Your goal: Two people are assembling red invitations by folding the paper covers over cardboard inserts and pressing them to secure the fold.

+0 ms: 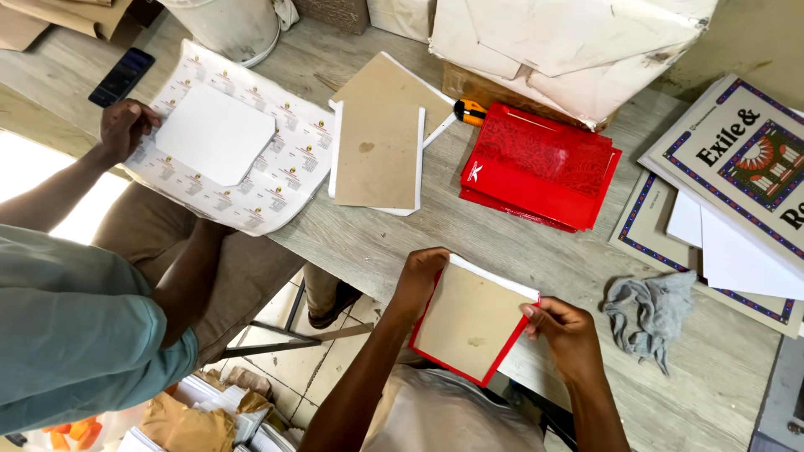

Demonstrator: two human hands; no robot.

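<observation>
We hold a book block [473, 322] with a brown board face and a red cover under it, out over the near edge of the worktop [502, 243]. Our left hand [421, 280] is closed on its upper left corner and our right hand [559, 328] pinches its right edge, so both hands are gripping the same piece. As far as we can judge, the board sits in the red cover but the cover is not yet folded shut over it.

Toward the middle of the worktop lie two more board-faced blocks [377, 155] with no red on them, and beside them a stack of red covers [536, 172], which suggests several pieces are left. A yellow-handled knife [469, 110] lies between them near the far edge. A grey rag [653, 314] rests by the right edge.

At the left corner another person's hand [124, 125] rests on a printed sheet [285, 180].
</observation>
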